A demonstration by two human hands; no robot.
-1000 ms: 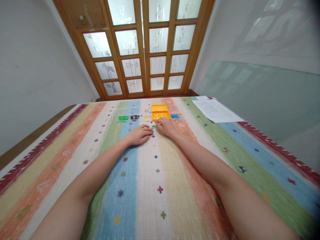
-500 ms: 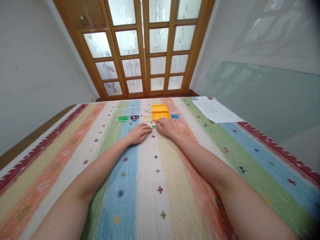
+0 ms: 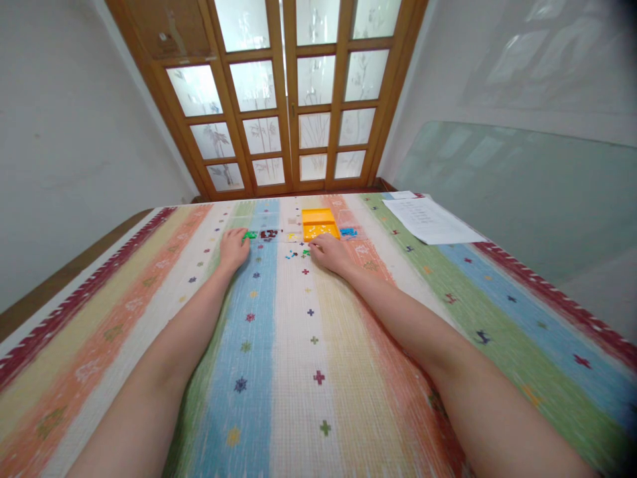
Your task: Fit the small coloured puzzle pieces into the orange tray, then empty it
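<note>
My left hand is at the left end of the small containers, its bent fingers over the green pieces and partly hiding them. Its fingertips look apart, with green showing between them. On the cloth beside the yellow box rests my right hand, fingers curled together. Whatever they pinch is too small to make out. Small green pieces lie by its fingertips. A few tiny blue and dark pieces are scattered just left of them. White bits lie in the near half of the yellow box.
Dark red pieces and yellow pieces sit in clear containers between my hands. Blue pieces are right of the yellow box. Printed paper sheets lie at the far right on the striped tablecloth.
My left hand has moved left from the middle to the green pieces, uncovering the tiny loose pieces on the cloth. My right hand has stayed in place.
</note>
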